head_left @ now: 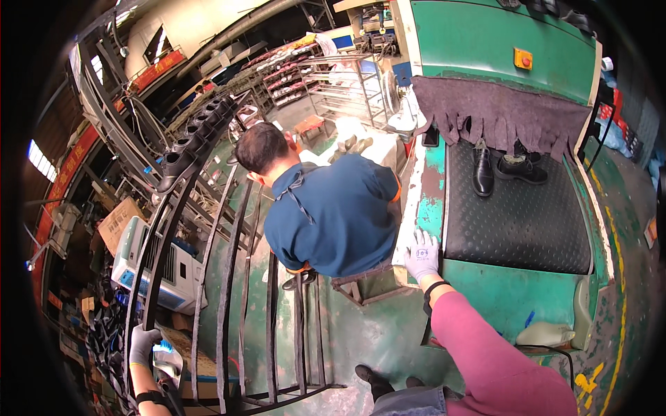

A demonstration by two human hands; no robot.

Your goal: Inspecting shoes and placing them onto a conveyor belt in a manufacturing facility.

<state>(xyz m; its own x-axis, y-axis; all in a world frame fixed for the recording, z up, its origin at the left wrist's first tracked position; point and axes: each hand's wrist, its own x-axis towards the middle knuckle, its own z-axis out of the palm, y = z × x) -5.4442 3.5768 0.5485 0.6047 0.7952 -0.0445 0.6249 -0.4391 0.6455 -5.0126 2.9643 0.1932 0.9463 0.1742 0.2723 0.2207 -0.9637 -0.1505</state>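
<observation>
My left hand (pixel 144 345), in a grey glove, is closed around a dark rail (pixel 158 277) of the long rack at the left. Black shoes (pixel 179 163) stand in a row along the rack's far end. My right hand (pixel 422 256), in a pale glove with a printed mark on its back, lies flat with fingers extended on the worn edge of a green machine (pixel 499 277). Beside it runs a black dimpled conveyor belt (pixel 513 222). On the belt, black lace-up shoes (pixel 483 170) sit by a ragged dark curtain (pixel 499 107).
A co-worker in a blue shirt (pixel 333 208) sits facing away between the rack and the machine. A white air cooler (pixel 163 267) and a cardboard box (pixel 121 222) stand left of the rack. Shelving (pixel 340 87) is farther back. A phone (pixel 431 136) lies near the curtain.
</observation>
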